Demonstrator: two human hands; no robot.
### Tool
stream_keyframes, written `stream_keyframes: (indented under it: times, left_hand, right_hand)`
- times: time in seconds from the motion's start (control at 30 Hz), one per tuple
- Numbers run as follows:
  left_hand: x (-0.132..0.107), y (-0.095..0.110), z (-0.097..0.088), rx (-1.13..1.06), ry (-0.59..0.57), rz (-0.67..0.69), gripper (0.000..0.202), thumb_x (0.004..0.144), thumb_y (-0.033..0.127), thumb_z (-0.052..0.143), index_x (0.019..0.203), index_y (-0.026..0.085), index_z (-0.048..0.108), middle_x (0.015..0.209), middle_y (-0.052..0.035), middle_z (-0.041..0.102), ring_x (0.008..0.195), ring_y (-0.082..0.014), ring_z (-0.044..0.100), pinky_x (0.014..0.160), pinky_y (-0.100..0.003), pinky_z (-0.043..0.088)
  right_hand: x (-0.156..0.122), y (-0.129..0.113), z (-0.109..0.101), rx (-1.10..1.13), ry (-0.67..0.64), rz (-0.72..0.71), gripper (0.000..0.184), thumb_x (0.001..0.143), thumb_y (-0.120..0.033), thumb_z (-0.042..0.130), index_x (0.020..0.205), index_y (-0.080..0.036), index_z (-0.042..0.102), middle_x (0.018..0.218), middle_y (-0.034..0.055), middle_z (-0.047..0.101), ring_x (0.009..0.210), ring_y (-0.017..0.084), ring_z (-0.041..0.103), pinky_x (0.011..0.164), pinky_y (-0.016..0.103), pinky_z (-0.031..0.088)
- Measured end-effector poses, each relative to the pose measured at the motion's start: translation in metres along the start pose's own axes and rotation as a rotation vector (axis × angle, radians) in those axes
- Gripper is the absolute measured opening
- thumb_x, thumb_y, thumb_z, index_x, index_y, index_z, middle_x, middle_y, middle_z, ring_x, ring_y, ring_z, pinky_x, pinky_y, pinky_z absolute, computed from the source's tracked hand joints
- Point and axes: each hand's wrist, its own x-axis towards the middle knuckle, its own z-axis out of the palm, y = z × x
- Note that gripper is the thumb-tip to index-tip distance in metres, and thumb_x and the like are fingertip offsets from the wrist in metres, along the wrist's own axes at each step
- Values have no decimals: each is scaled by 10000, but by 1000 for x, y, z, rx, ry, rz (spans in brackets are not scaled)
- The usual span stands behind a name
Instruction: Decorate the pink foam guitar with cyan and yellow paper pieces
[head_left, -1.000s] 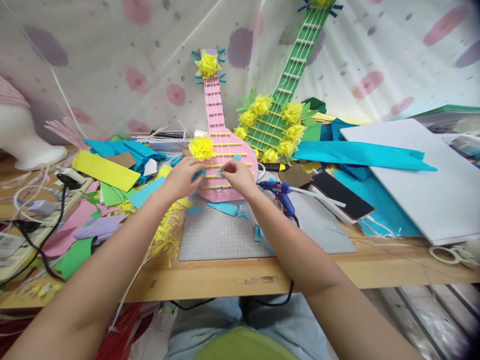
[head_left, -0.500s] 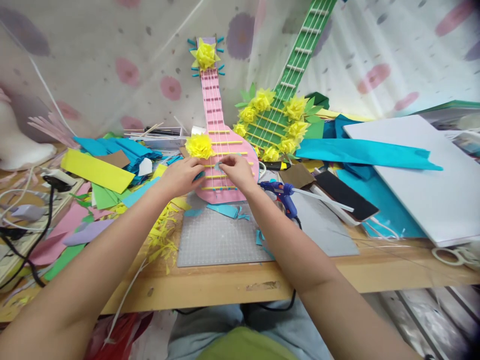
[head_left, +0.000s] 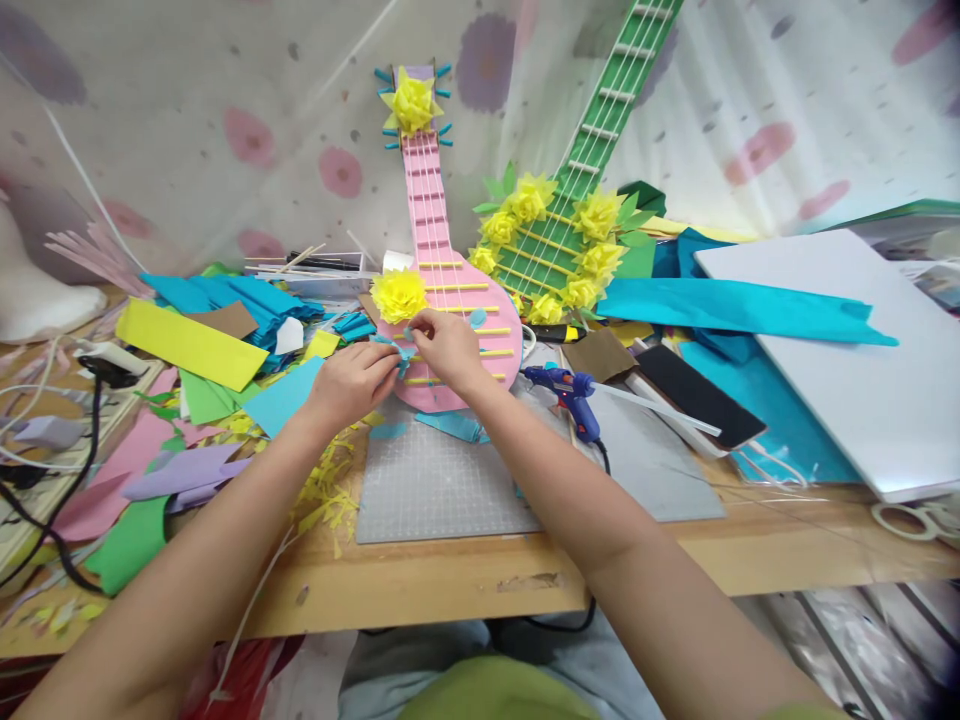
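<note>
A pink paper guitar (head_left: 480, 345) leans against the back drape, with a yellow paper flower (head_left: 399, 293) on its body. My left hand (head_left: 352, 382) and my right hand (head_left: 442, 346) meet just below that flower. Both pinch small teal paper pieces (head_left: 393, 346) at the guitar's left side. A loose teal paper leaf (head_left: 476, 317) lies on the guitar's body by my right hand.
A green paper guitar (head_left: 574, 225) with yellow flowers stands behind. A blue glue gun (head_left: 566, 386) lies right of my hands beside a black phone (head_left: 697, 396). A grey cutting mat (head_left: 442, 480), coloured paper scraps (head_left: 187, 345), a white board (head_left: 847, 350) and scissors (head_left: 911, 520) crowd the wooden table.
Both hands shifted left across the pink guitar's body, from its strings toward the yellow flower. The teal pieces are now pinched between them. The camera tilted slightly.
</note>
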Motion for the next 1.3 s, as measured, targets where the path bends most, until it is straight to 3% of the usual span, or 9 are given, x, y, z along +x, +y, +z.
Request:
stream_keyframes:
  times: [0.47, 0.9, 1.3]
  left_hand:
    - [-1, 1, 4, 147, 108, 149, 244, 849, 236, 449, 914, 192, 680, 1006, -75, 694, 934, -208, 634, 833, -355, 505]
    - [-2, -4, 6, 193, 139, 199, 236, 853, 217, 447, 899, 172, 674, 999, -86, 697, 920, -206, 635, 825, -351, 510]
    - [-1, -3, 5, 209, 127, 213, 235, 854, 215, 449, 896, 164, 674, 998, -87, 697, 923, -210, 637, 814, -349, 512]
  right_hand:
    - [6, -14, 5, -216, -102, -51, 248, 840, -216, 435, 933, -235, 664, 937, 20, 684, 894, 185, 591, 739, 283, 428]
    - [5, -14, 6, -111, -197, -27, 243, 783, -190, 466, 953, -223, 636, 949, 10, 688, 895, 169, 608, 765, 284, 450]
    - [10, -12, 3, -7, -275, -29, 347, 700, -95, 475, 1008, -220, 577, 983, -7, 697, 921, 178, 623, 778, 305, 464]
